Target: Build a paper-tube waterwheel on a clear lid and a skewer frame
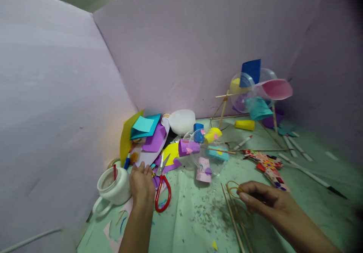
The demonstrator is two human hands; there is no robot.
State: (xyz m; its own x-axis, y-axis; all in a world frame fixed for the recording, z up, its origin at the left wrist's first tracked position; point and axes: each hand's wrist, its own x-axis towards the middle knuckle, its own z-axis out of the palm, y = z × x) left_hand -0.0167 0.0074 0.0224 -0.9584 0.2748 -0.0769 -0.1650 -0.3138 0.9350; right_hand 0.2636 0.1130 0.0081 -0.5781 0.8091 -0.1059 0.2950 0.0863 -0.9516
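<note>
My right hand (259, 199) pinches a thin yellow rubber band (233, 185) between thumb and fingertips. Below the band lie a few thin wooden sticks (233, 219) and what looks like another rubber band, partly hidden by my hand. Further left, my left hand (141, 183) has its fingers stretched out and holds nothing visible. It is between a white teapot-like pot (119, 188) and red-handled scissors (163, 194), whose blades are parted. Coloured paper pieces (153, 139) lie just beyond its fingertips. A clear plastic wheel with rolled coloured paper pieces (189, 148) lies beyond both hands.
At the back right stands a stick frame (224, 111) carrying clear discs and paper cups. A white bowl (183, 121) sits against the back panel (198, 48). Floral fabric or paper (266, 165), a brush (314, 177) and markers (297, 149) lie on the right. Scraps litter the green tabletop (184, 230).
</note>
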